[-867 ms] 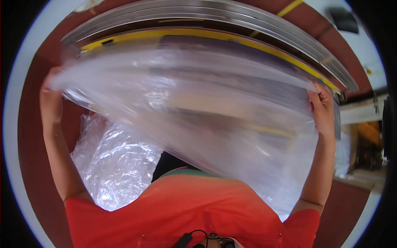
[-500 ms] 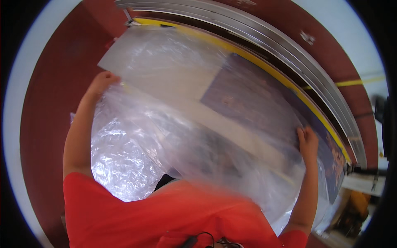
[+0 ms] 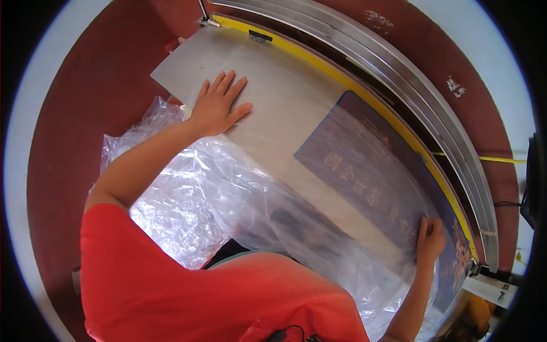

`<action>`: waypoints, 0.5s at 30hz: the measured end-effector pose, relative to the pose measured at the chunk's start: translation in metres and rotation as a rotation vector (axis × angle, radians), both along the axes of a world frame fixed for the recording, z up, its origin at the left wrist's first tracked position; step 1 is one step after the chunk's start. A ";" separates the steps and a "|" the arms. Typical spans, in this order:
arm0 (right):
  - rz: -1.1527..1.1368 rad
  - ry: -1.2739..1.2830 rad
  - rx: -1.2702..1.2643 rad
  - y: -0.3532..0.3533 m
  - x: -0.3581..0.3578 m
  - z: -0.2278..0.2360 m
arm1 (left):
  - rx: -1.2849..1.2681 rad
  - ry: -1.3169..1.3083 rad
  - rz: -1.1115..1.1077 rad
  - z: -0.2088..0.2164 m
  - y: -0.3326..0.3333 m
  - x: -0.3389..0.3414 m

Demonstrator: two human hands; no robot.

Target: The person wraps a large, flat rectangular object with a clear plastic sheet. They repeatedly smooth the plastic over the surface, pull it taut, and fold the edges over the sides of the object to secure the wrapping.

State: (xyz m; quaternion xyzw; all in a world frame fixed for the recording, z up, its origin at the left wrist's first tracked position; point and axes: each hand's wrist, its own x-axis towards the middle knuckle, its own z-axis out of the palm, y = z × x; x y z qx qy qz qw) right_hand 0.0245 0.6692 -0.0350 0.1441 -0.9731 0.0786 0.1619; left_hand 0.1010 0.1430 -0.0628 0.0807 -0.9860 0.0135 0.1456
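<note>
A sheet of clear plastic film (image 3: 171,188) hangs in wrinkles over the near side of a long flat board (image 3: 182,60) and is drawn across its top. Beneath the film on the right lies a dark purple-blue panel (image 3: 353,154) with a blue edge and pale characters. My left hand (image 3: 219,105) rests flat on the film-covered board, fingers spread. At the panel's right part, my right hand (image 3: 430,239) is closed with its fingertips pinched on the film.
Along the board's far edge runs a yellow strip (image 3: 319,57) with a black clip (image 3: 260,36). Beyond it curves a silver metal rail (image 3: 364,57). A white box-like thing (image 3: 493,290) stands at the lower right, by something orange-brown (image 3: 478,313). The floor (image 3: 74,142) is dark red.
My left hand has let go of the film edge and moved right, flattening onto the board. The lifted film has settled down. My right hand has shifted nearer, still pinching.
</note>
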 end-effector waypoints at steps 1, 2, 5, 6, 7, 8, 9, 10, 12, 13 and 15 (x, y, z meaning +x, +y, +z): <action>-0.033 -0.013 -0.027 0.006 0.004 -0.002 | 0.032 -0.002 -0.004 0.004 -0.003 -0.002; -0.055 -0.025 -0.056 0.009 0.006 -0.003 | 0.062 -0.002 0.004 0.009 -0.007 -0.001; -0.031 -0.046 -0.083 0.007 0.003 -0.005 | 0.074 0.184 0.290 0.016 -0.047 -0.038; -0.009 -0.050 -0.082 0.005 0.002 -0.005 | 0.089 0.130 0.397 0.016 -0.059 -0.047; 0.000 -0.037 -0.086 0.003 0.002 -0.004 | 0.113 0.080 0.500 0.012 -0.072 -0.056; 0.006 -0.029 -0.093 0.004 0.002 -0.005 | 0.134 0.024 0.601 0.011 -0.077 -0.063; 0.014 -0.022 -0.099 0.004 0.002 -0.006 | 0.129 -0.067 0.458 0.010 -0.081 -0.069; 0.014 -0.021 -0.107 0.003 0.001 -0.007 | 0.120 -0.157 0.315 0.017 -0.083 -0.074; 0.019 -0.019 -0.122 0.003 0.002 -0.006 | 0.342 -0.307 0.242 0.024 -0.092 -0.083; 0.003 -0.026 -0.119 0.004 0.002 -0.008 | 0.571 -0.365 0.310 0.029 -0.097 -0.086; -0.027 -0.039 -0.113 0.005 0.003 -0.010 | 0.891 -0.445 0.442 0.036 -0.104 -0.086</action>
